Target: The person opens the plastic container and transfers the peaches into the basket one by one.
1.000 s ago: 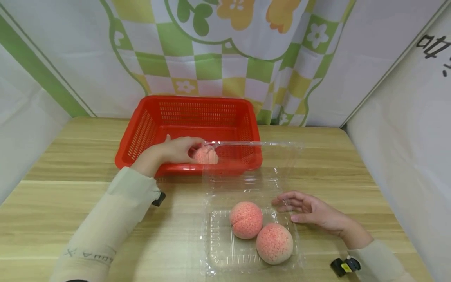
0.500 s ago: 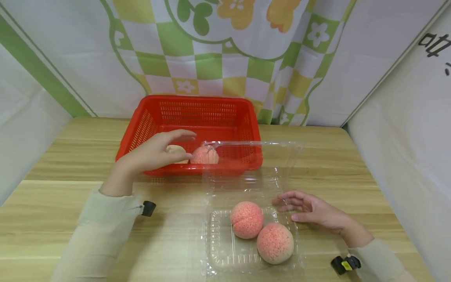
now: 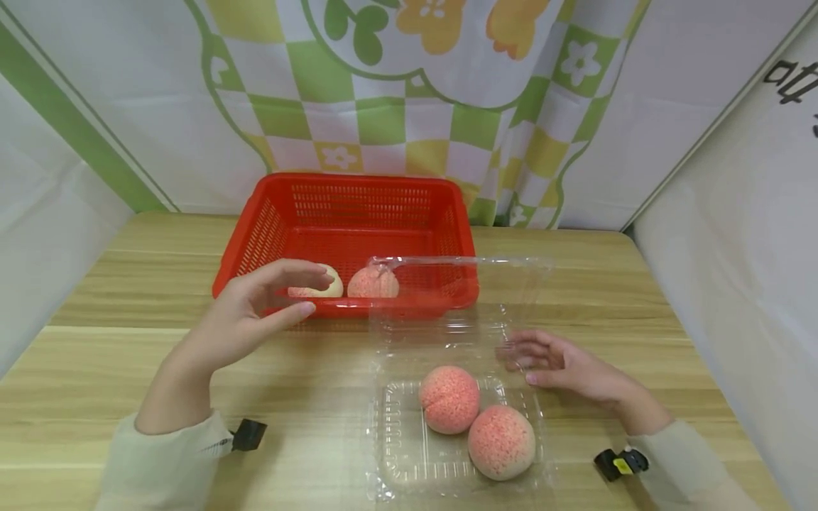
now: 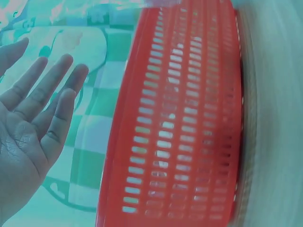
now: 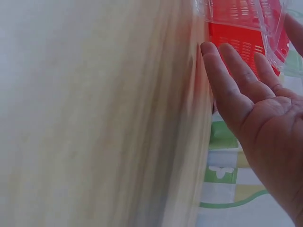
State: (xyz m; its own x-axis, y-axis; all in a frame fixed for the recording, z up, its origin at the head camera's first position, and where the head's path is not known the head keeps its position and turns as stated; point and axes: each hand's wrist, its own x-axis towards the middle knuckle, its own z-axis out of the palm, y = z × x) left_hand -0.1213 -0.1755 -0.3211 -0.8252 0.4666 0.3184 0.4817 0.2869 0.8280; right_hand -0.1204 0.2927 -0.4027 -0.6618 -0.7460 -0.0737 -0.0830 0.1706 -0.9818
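Note:
My left hand (image 3: 239,319) hovers at the near left rim of the red plastic basket (image 3: 358,183), its fingers loosely spread and holding nothing. Inside the basket lie two pink and cream balls that look like peaches: a paler one (image 3: 331,282) partly behind my fingers, and a pinker one (image 3: 369,282) beside it. My right hand (image 3: 569,369) is relaxed at the right side of an open clear plastic clamshell box (image 3: 409,454); whether it touches the box I cannot tell. Two more such peaches, one creased (image 3: 449,399) and one speckled (image 3: 501,442), sit together in the box.
The box's raised clear lid (image 3: 460,284) overlaps the basket's front right in the head view. Everything stands on a wooden table (image 3: 307,440). A checkered curtain (image 3: 383,128) hangs behind the table, with white walls at both sides.
My left hand has let go of the pinker peach in the basket and drawn back toward the near left. The paler peach has come into view. My right hand has shifted slightly.

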